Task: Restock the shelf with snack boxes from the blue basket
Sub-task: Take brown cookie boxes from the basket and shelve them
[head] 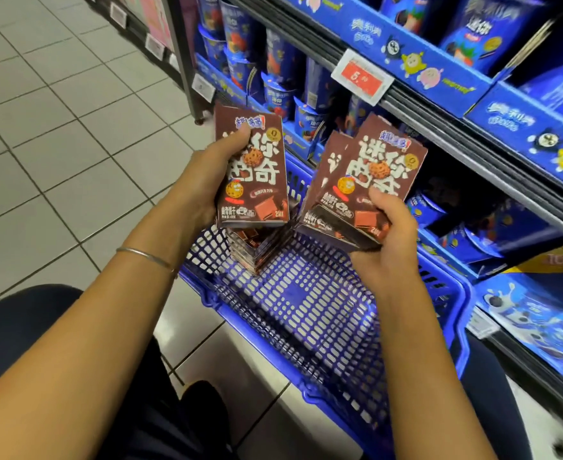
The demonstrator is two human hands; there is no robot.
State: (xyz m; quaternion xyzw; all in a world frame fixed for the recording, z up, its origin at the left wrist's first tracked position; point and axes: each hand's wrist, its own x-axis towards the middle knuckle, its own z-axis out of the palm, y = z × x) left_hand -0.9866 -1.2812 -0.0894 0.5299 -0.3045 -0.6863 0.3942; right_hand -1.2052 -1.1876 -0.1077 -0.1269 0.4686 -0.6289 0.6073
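My left hand (207, 174) grips a brown snack box (256, 187) upright, thumb across its upper front. My right hand (386, 234) holds two more brown snack boxes (369, 180) stacked one behind the other, tilted right, thumb on the front box. Both sets hang above the blue basket (306, 313), which stands on the floor against the shelf. A small stack of brown boxes (256, 247) lies in the basket's far corner. The shelf (472, 134) rises to the right, with a dark gap (465, 194) behind the right-hand boxes.
Blue cookie cups and packs (273, 78) fill the shelf rows. A red price tag (361, 78) hangs on the shelf rail. Grey tiled floor (57, 144) spreads to the left. My knees in dark trousers (24, 327) flank the basket.
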